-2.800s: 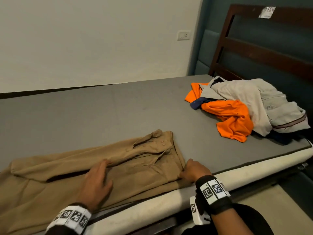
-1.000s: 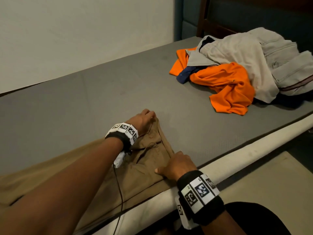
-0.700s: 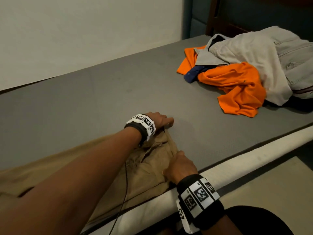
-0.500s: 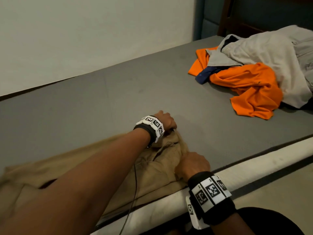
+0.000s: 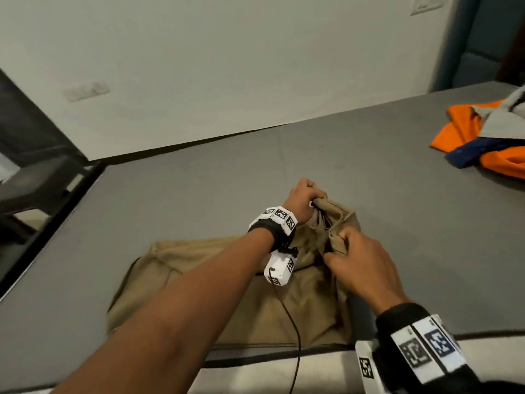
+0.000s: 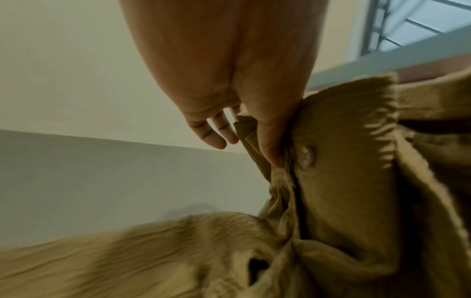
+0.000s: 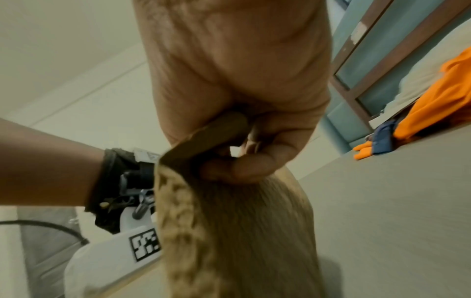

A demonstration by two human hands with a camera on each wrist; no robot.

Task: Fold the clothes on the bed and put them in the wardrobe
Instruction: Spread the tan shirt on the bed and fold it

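Your left hand point(image 5: 301, 201) and right hand point(image 5: 358, 269) both pinch waistband of tan cotton trousers point(image 5: 227, 294), raised above legs; fold half-made. Orange-grey clothes pile point(image 5: 488, 140) right of grip untouched, wardrobe pending.

head view looks down over the bed point(image 5: 199, 177); both wrist views sit close, sharing the khaki trousers point(image 5: 227, 305).

The crumpled orange garment point(image 5: 483, 143) is cut off by the head view's right edge. Motion blur smears the tan cotton trousers point(image 6: 127, 258) in both wrist views.
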